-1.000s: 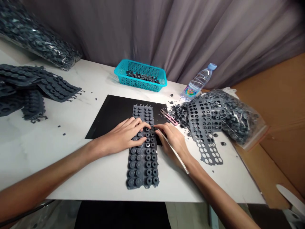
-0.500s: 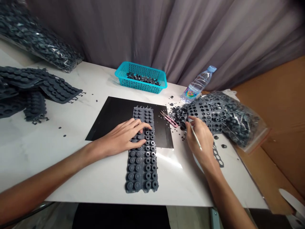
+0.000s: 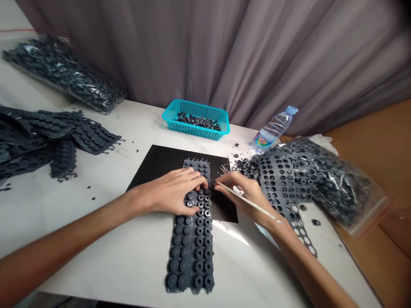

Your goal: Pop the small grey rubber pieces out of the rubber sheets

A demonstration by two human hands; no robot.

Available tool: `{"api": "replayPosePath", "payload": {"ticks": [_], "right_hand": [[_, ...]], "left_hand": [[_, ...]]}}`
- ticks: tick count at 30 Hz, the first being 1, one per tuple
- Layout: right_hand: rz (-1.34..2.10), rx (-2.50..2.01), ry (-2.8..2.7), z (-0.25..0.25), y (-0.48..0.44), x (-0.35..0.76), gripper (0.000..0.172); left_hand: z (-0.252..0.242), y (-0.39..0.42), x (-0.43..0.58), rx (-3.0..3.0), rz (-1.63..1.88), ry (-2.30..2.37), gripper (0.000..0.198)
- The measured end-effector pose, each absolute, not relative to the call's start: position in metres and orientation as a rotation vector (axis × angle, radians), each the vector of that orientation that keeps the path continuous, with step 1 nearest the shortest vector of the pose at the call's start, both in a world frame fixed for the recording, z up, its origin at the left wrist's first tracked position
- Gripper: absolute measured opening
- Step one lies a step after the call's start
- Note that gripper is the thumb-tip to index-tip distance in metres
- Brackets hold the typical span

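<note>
The left hand [image 3: 175, 192] lies spread across the studded rubber sheet [image 3: 189, 239], thumb apart from the fingers, fingertips resting on its studs; the right hand [image 3: 245, 188] is just right of the sheet, thumb and fingers pinched on a thin white stick [image 3: 253, 203]; whether it also grips a small piece, I cannot tell.

The sheet could skew if the left hand's hold is too light, since it lies partly on the black mat [image 3: 160, 167] beneath that hand; the stick could nick a left fingertip, as the two hands work so close; the snips [image 3: 224, 169], partly hidden behind the right hand, could prick it if it strays over the blades; a sweep of that hand could scatter the loose pieces [image 3: 248, 169] beyond it.

Counted: one sheet under the left hand, one stick, one mat, one pair of snips; one teal basket [image 3: 192, 130] beyond both hands; one bottle [image 3: 272, 130] beyond the right; two filled bags, one far left of the left hand [image 3: 70, 75], one right of the right [image 3: 340, 188]; loose pieces too many to count.
</note>
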State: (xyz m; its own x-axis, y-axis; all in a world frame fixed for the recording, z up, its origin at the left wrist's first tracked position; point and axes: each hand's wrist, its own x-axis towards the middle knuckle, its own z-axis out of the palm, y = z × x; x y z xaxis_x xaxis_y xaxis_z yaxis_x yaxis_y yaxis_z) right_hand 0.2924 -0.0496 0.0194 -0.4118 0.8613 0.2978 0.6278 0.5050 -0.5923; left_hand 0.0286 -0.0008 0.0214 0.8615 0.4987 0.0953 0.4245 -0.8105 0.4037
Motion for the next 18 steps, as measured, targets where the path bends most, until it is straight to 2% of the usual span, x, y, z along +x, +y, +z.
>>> {"api": "replayPosePath", "payload": {"ticks": [9, 18], "right_hand": [[0.486, -1.082, -2.347, -0.002, -0.057, 0.288, 0.019], [0.496, -1.098, -2.364, 0.004, -0.06, 0.287, 0.018]], "left_hand": [[0.012, 0.001, 0.023, 2.461, 0.308, 0.748, 0.049], [0.012, -0.002, 0.02, 2.387, 0.267, 0.781, 0.049]]}}
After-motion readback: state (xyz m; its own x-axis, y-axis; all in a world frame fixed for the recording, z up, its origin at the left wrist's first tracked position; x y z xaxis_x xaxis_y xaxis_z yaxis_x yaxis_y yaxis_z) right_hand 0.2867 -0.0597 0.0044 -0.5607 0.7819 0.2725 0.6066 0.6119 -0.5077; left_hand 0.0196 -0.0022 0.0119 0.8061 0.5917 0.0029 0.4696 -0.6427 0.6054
